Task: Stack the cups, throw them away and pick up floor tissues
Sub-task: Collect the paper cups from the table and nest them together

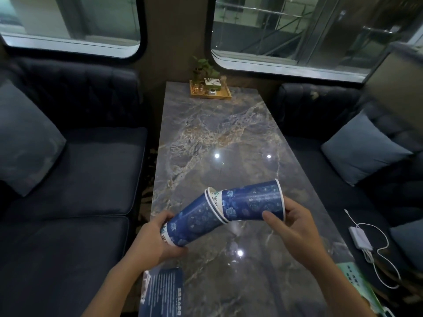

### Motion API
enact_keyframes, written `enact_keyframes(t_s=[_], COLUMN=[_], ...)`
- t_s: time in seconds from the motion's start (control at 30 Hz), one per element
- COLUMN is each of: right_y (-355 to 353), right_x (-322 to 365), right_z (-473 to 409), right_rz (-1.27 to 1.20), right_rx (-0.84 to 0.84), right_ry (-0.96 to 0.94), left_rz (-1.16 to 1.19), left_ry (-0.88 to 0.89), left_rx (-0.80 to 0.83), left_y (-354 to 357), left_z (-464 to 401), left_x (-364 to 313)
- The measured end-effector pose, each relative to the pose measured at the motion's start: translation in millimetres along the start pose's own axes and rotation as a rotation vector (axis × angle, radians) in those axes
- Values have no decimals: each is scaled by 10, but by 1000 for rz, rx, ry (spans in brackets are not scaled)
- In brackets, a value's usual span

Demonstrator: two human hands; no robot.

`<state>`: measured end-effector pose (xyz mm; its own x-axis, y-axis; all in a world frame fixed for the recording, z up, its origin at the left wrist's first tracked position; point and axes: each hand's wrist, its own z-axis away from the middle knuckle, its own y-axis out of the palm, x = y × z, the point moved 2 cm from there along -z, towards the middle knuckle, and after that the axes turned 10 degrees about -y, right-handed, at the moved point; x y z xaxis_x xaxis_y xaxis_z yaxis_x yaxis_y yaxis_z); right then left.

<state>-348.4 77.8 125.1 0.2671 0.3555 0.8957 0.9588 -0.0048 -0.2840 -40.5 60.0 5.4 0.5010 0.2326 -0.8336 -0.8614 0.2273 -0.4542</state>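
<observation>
My left hand point(153, 242) grips the base of a nested stack of blue paper cups point(194, 221), tilted with the rims pointing up and right. My right hand point(290, 221) holds another blue paper cup point(254, 201) by its rim end. The bottom of this cup sits partly inside the stack's mouth at an angle. Both are held above the near part of the marble table point(217, 133). No floor tissues are visible.
Dark sofas stand on both sides, with a grey cushion point(25, 143) on the left and a blue cushion point(364, 154) on the right. A wooden tray point(210, 91) with a plant stands at the table's far end. A dark leaflet point(163, 291) lies near me; a white charger point(360, 236) lies on the right seat.
</observation>
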Motion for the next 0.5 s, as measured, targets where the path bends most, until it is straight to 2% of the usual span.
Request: enact_keyframes(t_s=[0.5], right_y=[169], right_x=[-3], right_z=[31], right_rz=[-65], right_rx=[142], right_ry=[66], left_rz=[46], left_ry=[61], left_rx=[154], left_y=[53], left_z=[4], left_x=[-344])
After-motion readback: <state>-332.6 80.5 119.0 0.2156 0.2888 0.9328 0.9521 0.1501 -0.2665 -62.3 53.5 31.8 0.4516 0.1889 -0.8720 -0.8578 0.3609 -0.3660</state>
